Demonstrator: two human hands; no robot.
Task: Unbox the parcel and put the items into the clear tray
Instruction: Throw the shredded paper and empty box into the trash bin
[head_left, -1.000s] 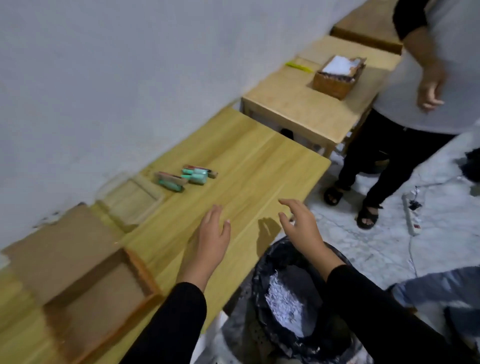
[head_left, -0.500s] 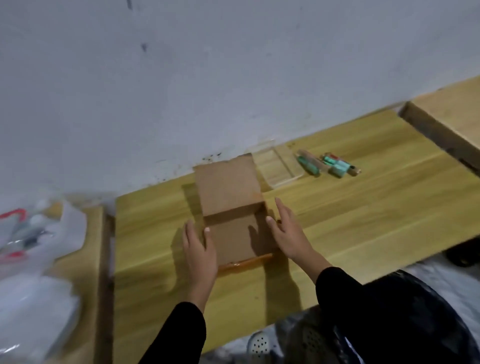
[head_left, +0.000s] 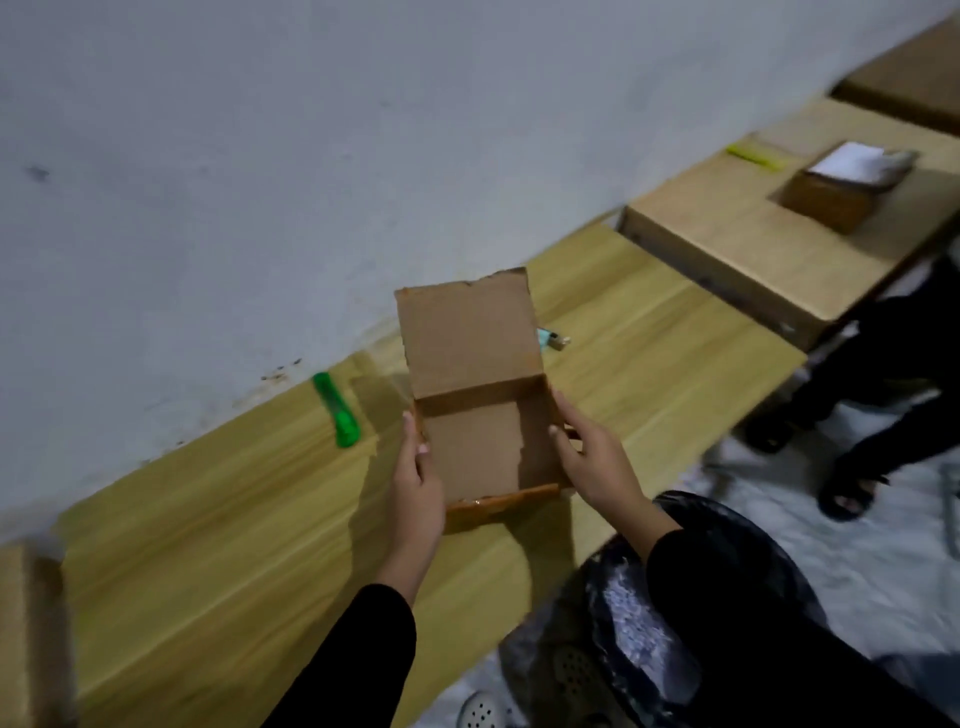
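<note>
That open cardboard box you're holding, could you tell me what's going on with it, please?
A person in black sleeves holds the open brown cardboard box over the light wooden table, left hand on one side and right hand on the other. Its lid flap stands up and the inside looks empty. A green utility knife lies near the wall, and small teal items peek out behind the flap. The clear tray isn't visible now.

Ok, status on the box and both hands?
Left hand and right hand grip the open cardboard box by its sides. Box looks empty. Green cutter alongside, clear.
</note>
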